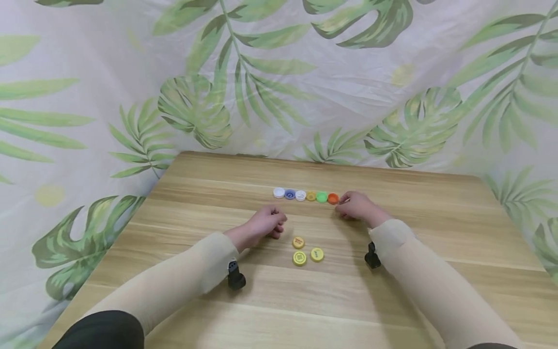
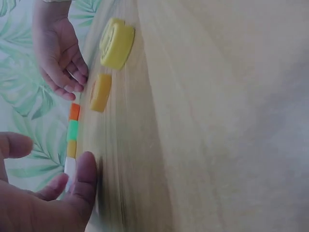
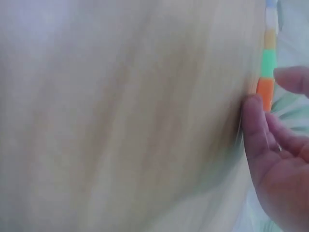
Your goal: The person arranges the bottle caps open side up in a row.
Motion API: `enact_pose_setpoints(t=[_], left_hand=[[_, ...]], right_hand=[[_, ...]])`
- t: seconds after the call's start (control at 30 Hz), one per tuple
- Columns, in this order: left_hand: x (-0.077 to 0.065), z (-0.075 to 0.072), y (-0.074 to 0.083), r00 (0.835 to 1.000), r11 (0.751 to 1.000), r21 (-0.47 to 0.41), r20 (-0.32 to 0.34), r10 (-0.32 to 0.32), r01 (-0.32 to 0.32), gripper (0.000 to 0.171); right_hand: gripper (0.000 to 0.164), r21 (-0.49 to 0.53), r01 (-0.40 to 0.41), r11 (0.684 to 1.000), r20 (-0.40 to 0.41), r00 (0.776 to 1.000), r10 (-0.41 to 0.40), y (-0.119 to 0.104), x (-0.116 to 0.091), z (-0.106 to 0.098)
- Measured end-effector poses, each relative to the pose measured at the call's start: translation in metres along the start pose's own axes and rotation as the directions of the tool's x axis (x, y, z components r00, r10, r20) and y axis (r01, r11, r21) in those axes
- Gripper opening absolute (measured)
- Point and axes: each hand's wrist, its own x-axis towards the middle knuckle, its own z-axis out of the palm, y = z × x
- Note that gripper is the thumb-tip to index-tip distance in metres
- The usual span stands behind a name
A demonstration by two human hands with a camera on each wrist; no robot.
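Note:
Several bottle caps form a straight row toward the far side of the table: a white cap point(image 1: 279, 193), a blue cap point(image 1: 289, 194), another white cap point(image 1: 301, 195), an orange-yellow cap point(image 1: 311, 196), a green cap point(image 1: 321, 197) and a red-orange cap point(image 1: 333, 198). My right hand point(image 1: 356, 205) is at the row's right end. In the right wrist view its fingertip point(image 3: 253, 102) overlaps the red-orange cap, with the thumb apart. My left hand point(image 1: 266, 222), fingers loosely bent and holding nothing, hovers nearer me, below the row's left end.
Three yellow caps lie nearer me between the forearms: one orange-tinted cap point(image 1: 298, 242), one cap at left point(image 1: 299, 258) and one at right point(image 1: 317, 254). The wooden table point(image 1: 209, 179) ends at a leaf-print curtain point(image 1: 279, 97).

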Motion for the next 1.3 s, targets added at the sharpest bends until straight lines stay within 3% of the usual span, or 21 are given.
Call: enact_pose_setpoints(t=[0.13,0.3,0.47,0.67,0.73,0.87,1.03,1.13,1.3], left_hand=[[-0.01,-0.001,-0.002,0.999,0.998,0.064,0.029,-0.014,0.013,0.018],[-0.015,0.002,0.004,0.994,0.995,0.082,0.096,-0.056,0.048,0.024],[-0.015,0.01,0.011,0.987,0.995,0.064,0.139,-0.085,0.077,0.029],[-0.014,0.018,0.011,0.987,0.998,0.033,0.15,-0.063,0.058,0.035],[-0.013,0.021,0.01,0.987,0.999,0.025,0.154,-0.051,0.048,0.038],[-0.011,0.024,0.01,0.988,0.999,0.025,0.146,-0.045,0.042,0.043],[-0.004,0.028,0.011,0.987,1.0,0.029,0.163,-0.015,0.01,0.038],[0.002,0.029,0.01,0.985,0.999,0.044,0.174,0.001,-0.009,0.032],[0.011,0.026,0.013,0.986,0.998,0.057,0.165,-0.003,-0.006,0.02]], right_hand=[[0.026,0.145,0.024,0.989,0.125,0.991,-0.042,-0.003,-0.009,0.016],[0.033,0.196,0.034,0.98,0.222,0.972,-0.078,-0.011,-0.011,0.033],[0.036,0.219,0.028,0.975,0.261,0.961,-0.087,-0.022,-0.011,0.042],[0.034,0.232,0.017,0.973,0.286,0.954,-0.085,-0.022,-0.011,0.047],[0.037,0.193,0.047,0.98,0.277,0.956,-0.1,-0.02,-0.013,0.048],[0.048,-0.005,0.162,0.987,0.249,0.956,-0.156,-0.021,-0.019,0.05],[0.041,-0.249,0.28,0.927,0.22,0.949,-0.228,-0.026,-0.021,0.056],[0.03,-0.29,0.282,0.914,0.191,0.953,-0.234,-0.026,-0.018,0.058],[0.024,-0.266,0.228,0.937,0.138,0.971,-0.198,-0.026,-0.013,0.062]])
